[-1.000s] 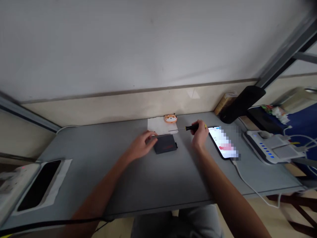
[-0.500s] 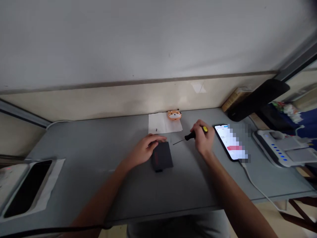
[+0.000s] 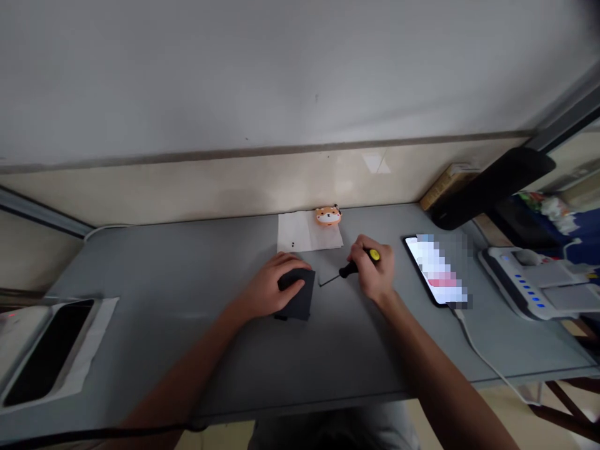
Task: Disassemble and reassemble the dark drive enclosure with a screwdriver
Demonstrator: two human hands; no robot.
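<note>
My left hand [image 3: 267, 289] grips a flat black rectangular case [image 3: 300, 301] by its left side, thumb over its top face. The case rests on the grey table; a small dark tab shows at its near edge. My right hand [image 3: 379, 278] is closed around a screwdriver [image 3: 348, 269] with a black and yellow handle. Its thin shaft points down and left, the tip close to the table just right of the case, apart from it. A tiny piece seems to be at the tip, too small to make out. Two small dark bits [image 3: 293, 244] lie on a white paper [image 3: 294, 230] behind.
An orange dog-faced case [image 3: 328, 216] sits on the paper. To the right are a lit phone [image 3: 434, 269] on a white cable, a white power strip [image 3: 520, 281] and a black cylinder [image 3: 497, 187]. A dark-screened phone [image 3: 51, 353] lies at left. A wall rises behind the table.
My left hand's thumb now lies over the black case, which has shifted and turned slightly left. My right hand has brought the screwdriver a little left and down.
</note>
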